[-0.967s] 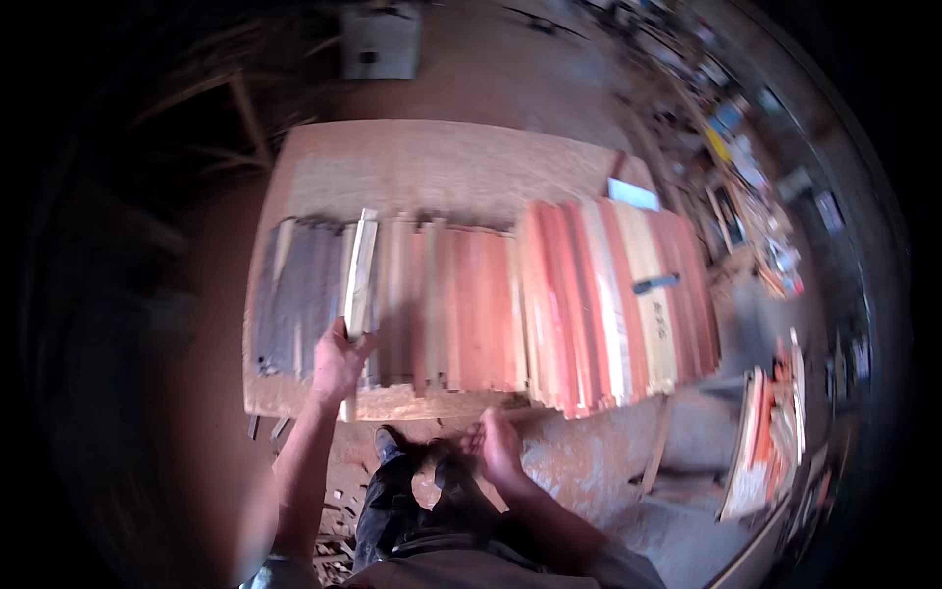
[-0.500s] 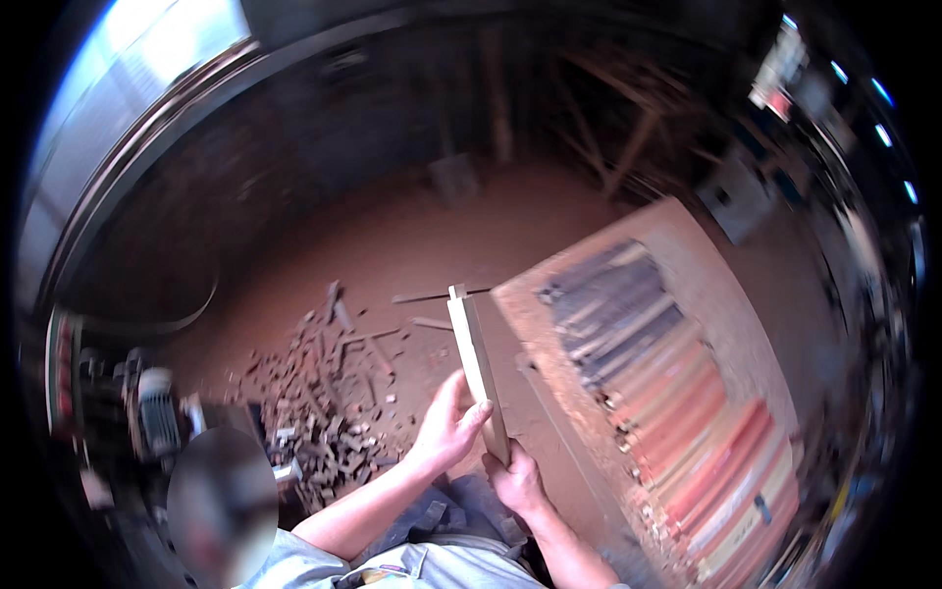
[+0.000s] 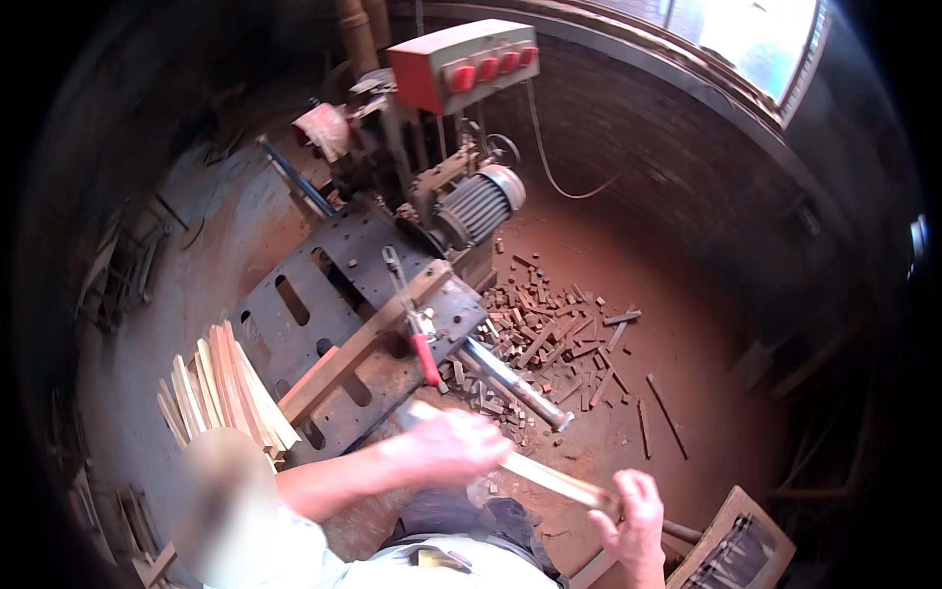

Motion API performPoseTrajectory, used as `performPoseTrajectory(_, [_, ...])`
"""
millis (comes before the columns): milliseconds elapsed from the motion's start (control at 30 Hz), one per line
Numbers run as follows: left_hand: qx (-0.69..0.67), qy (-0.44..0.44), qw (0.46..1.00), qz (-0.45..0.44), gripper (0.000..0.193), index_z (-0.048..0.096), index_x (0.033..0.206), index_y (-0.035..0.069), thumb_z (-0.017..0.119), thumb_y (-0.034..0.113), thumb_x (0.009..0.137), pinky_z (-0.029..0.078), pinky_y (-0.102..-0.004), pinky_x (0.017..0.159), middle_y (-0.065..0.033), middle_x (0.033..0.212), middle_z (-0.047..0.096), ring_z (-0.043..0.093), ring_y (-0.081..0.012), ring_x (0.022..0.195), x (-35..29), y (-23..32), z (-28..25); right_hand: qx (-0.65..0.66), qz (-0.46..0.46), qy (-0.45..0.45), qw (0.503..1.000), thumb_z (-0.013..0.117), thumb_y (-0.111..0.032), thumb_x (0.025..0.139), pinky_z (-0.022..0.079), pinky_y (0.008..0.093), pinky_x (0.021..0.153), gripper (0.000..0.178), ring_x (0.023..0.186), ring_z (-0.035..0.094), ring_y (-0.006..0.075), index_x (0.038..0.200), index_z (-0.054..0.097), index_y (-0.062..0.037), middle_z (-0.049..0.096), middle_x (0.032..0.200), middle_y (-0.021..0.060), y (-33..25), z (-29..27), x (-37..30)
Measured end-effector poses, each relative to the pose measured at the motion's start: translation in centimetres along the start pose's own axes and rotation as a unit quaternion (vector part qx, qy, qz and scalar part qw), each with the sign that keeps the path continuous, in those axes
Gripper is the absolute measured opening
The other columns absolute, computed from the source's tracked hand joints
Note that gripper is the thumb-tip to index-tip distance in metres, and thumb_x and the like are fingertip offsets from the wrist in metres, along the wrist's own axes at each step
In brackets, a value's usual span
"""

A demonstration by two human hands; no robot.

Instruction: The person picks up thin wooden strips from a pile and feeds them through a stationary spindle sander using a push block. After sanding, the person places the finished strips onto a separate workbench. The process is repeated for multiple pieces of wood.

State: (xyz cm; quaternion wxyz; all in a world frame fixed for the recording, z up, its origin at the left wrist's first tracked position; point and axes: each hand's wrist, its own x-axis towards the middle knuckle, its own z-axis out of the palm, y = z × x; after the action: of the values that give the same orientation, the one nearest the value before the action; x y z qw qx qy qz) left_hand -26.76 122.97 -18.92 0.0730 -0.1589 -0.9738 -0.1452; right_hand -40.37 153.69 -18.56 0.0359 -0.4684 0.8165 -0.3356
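Where the left hand (image 3: 456,449) wraps, wood (image 3: 549,476) is hidden.

Two hands (image 3: 456,450), one held wooden strip (image 3: 549,476), one finned motor (image 3: 481,206), one control box (image 3: 415,80), four red knobs (image 3: 488,69), one red-handled clamp (image 3: 425,358).

The wooden strip (image 3: 554,478) has swung from pointing forward to slanting crosswise.
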Motion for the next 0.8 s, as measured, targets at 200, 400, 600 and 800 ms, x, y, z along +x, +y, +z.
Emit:
performPoseTrajectory(200, [0.035, 0.294, 0.855, -0.425, 0.019, 0.069, 0.1, 0.003, 0.07, 0.011, 0.083, 0.06, -0.0405, 0.073, -0.0165, 0.088, 0.071, 0.071, -0.0345, 0.079, -16.6, -7.9, -6.3, 0.325, 0.202, -0.019, 0.924, 0.062, -0.012, 0.093, 0.054, 0.0337, 0.088, 0.043, 0.096, 0.065, 0.0189, 0.132, 0.055, 0.0032, 0.065, 0.117, 0.0138, -4.8, 8.5, 11.0])
performPoseTrajectory(400, [0.087, 0.187, 0.768, -0.606, 0.023, 0.064, 0.103, 0.002, 0.069, 0.018, 0.087, 0.054, -0.0493, 0.072, -0.0193, 0.089, 0.07, 0.068, -0.0404, 0.084, -24.1, -11.8, -4.7, 0.352, 0.266, -0.308, 0.843, 0.06, -0.035, 0.1, 0.056, 0.032, 0.07, 0.054, 0.085, 0.068, 0.0212, 0.137, 0.05, 0.0023, 0.064, 0.106, 0.0137, -8.2, 21.2, 22.2])
performPoseTrajectory(600, [0.072, 0.136, 0.748, -0.645, 0.024, 0.063, 0.1, 0.004, 0.064, 0.026, 0.092, 0.053, -0.0517, 0.078, -0.0202, 0.094, 0.07, 0.068, -0.0402, 0.09, -24.9, -15.0, -0.6, 0.4, 0.353, -0.368, 0.761, 0.057, -0.028, 0.102, 0.03, 0.0303, 0.037, 0.027, 0.043, 0.041, 0.0112, 0.085, 0.046, -0.0109, 0.045, 0.063, -0.0015, -9.7, 24.9, 25.3])
performPoseTrajectory(800, [0.076, 0.085, 0.752, -0.65, 0.025, 0.064, 0.101, 0.004, 0.061, 0.027, 0.093, 0.053, -0.0534, 0.08, -0.0217, 0.096, 0.071, 0.069, -0.0402, 0.091, -21.6, -16.0, 0.7, 0.398, 0.37, -0.343, 0.766, 0.057, -0.026, 0.102, 0.025, 0.0289, 0.036, 0.022, 0.041, 0.036, 0.0098, 0.088, 0.045, -0.014, 0.04, 0.06, -0.0033, -10.3, 24.4, 24.6])
